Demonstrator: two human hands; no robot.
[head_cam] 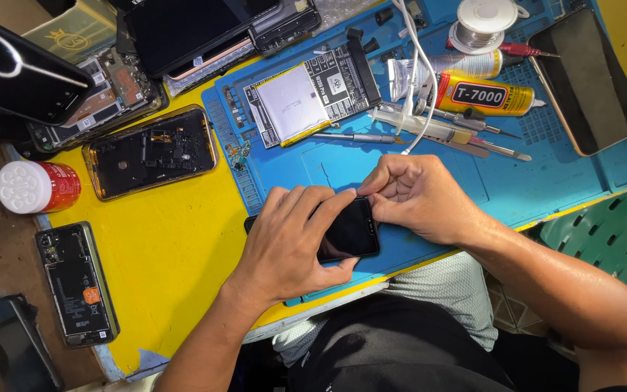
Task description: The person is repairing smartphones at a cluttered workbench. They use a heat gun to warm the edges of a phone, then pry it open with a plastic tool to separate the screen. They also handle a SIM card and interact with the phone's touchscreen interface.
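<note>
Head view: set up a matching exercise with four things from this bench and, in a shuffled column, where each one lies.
Things:
1. black phone
2. glue tube
3. red jar with white lid
4. solder spool

Places:
A. top edge of the blue mat
B. left edge of the yellow table
C. under the left hand and right hand
D. on the mat among the tools, below the spool

Pairs: 1-C, 2-D, 3-B, 4-A

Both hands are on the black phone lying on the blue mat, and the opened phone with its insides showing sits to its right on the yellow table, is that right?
Not quite: the head view shows the opened phone to the left of the black phone, not the right. Both the left hand and right hand are on it, over the blue mat.
</note>
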